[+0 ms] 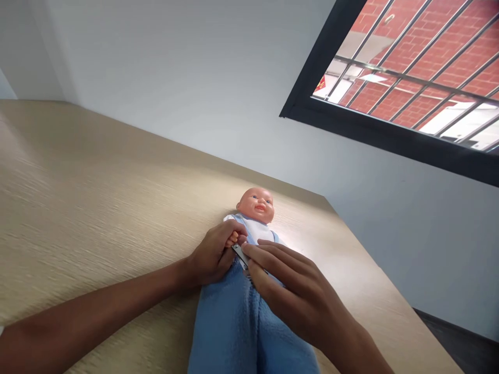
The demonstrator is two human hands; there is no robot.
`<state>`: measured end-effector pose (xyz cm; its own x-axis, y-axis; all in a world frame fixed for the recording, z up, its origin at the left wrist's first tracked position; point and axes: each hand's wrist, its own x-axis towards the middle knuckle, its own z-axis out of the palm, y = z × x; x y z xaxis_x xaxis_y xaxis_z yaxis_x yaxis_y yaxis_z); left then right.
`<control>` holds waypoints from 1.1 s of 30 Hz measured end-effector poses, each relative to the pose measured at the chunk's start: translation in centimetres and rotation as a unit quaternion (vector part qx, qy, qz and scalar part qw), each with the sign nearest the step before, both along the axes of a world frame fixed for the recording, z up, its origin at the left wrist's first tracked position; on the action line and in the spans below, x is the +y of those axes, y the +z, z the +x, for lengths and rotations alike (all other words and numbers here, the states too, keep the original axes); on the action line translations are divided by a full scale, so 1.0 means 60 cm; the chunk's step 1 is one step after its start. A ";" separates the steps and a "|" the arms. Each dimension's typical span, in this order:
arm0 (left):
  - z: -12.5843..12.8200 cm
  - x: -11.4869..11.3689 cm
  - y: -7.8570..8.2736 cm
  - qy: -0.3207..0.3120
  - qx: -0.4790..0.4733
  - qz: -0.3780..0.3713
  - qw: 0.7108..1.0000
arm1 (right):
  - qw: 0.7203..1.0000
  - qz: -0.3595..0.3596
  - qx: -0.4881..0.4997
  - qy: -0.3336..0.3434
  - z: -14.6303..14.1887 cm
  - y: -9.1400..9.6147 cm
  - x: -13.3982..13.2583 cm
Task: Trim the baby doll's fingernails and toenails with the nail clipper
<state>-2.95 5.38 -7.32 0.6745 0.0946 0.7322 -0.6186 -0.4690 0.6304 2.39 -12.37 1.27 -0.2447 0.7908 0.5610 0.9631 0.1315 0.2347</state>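
On a pale wooden table (117, 208), I hold a baby doll (241, 301) by its small hand (232, 239), my left hand (214, 254) curled around it so that the tiny fingers poke out beside my thumb. In my right hand (300, 285), I pinch a silver nail clipper (239, 253) between thumb and fingertips, its end angled at those little fingers; whether the metal touches them I cannot tell.

The doll lies on its back near the table's far edge, its bald head (257, 206) away from me and its 2 legs stretched toward me, running out of view below. The head is smooth, pinkish plastic with 2 blue eyes, a small nose and reddish lips. It wears soft, fuzzy light blue overalls (224, 317), with 2 straps crossing a white shirt (260, 230). The cloth bunches into a fold between the legs, and my right hand covers part of the waist and chest.

Beyond the table rises a plain, pale wall (195, 78). At upper right, a dark-framed window (331, 111) looks through metal bars (419, 80) onto red brick (440, 31).
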 end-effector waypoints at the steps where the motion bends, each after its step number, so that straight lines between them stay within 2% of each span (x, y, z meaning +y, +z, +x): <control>1: 0.001 0.000 -0.001 0.000 0.001 -0.001 1.000 | 1.000 0.004 -0.010 -0.001 -0.002 0.002 0.001; 7: 0.005 -0.002 -0.005 0.011 0.011 -0.008 1.000 | 0.999 -0.011 -0.030 -0.027 -0.020 0.009 0.003; 14: 0.003 -0.002 -0.004 0.020 0.014 0.001 1.000 | 1.000 -0.018 -0.001 -0.007 -0.017 0.003 0.003; 17: 0.000 0.001 0.000 0.024 0.011 0.013 1.000 | 0.994 0.006 0.108 -0.025 -0.005 0.001 -0.002; 20: -0.001 0.004 -0.001 0.025 0.006 0.025 0.999 | 0.958 0.028 0.280 -0.055 0.009 -0.002 -0.009; 22: -0.001 0.007 -0.004 0.022 -0.001 0.029 0.999 | 0.939 0.021 0.340 -0.049 0.016 -0.008 -0.013; 24: 0.001 0.010 -0.009 0.019 -0.007 0.031 0.999 | 0.942 -0.009 0.333 -0.033 0.022 -0.017 -0.014; 27: 0.004 0.013 -0.014 0.004 -0.010 0.032 0.999 | 0.965 -0.046 0.259 -0.013 0.028 -0.033 -0.011; 30: 0.006 0.015 -0.018 -0.009 -0.009 0.034 0.999 | 0.983 -0.020 0.180 -0.002 0.031 -0.046 -0.005; 33: 0.007 0.016 -0.020 -0.011 -0.005 0.031 0.999 | 0.990 0.003 0.142 -0.005 0.032 -0.052 -0.001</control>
<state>-2.55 6.33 -8.53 0.6692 0.0336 0.7423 -0.6348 -0.4934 0.5946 4.34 -12.42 -1.88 -0.0693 0.7886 0.6109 0.9916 0.1215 -0.0443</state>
